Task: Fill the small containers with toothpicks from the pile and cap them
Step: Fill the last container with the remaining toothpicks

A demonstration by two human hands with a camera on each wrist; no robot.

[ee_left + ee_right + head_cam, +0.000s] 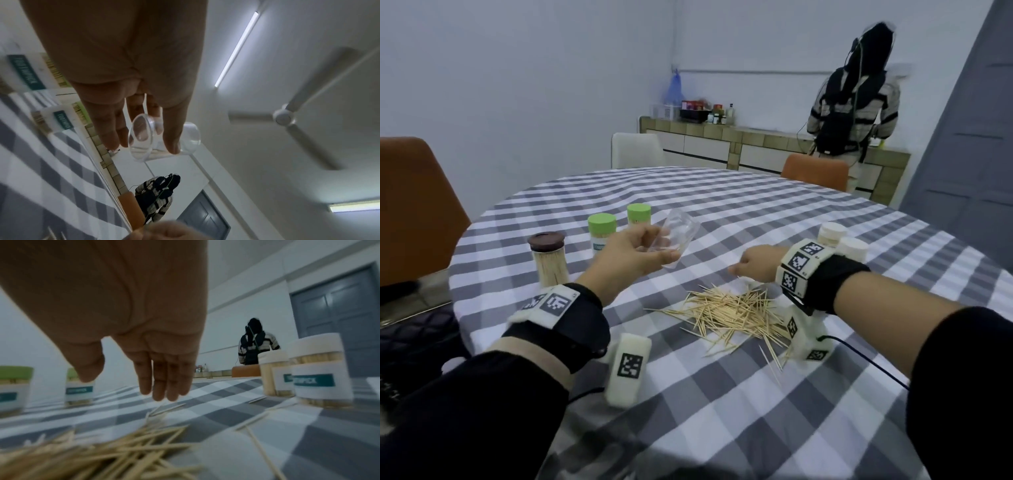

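Note:
My left hand (640,250) holds a clear empty container (678,236) in the air over the checked table (756,212), tipped on its side. In the left wrist view the thumb and fingers (111,129) wrap the clear container (185,142), whose open mouth faces the palm. The toothpick pile (732,315) lies loose on the cloth between my arms. My right hand (753,265) hovers low over the pile's far edge. The right wrist view shows the right hand (125,386) with straight fingers (162,386) pointing down over the toothpick pile (102,456), holding nothing.
Two green-capped filled containers (602,233) (639,214) and a brown-lidded jar (548,257) stand at the left. Two white-capped ones (832,233) (854,250) stand beyond my right wrist. Orange chairs (414,205) (815,171) flank the table; a person (852,109) stands at the far counter.

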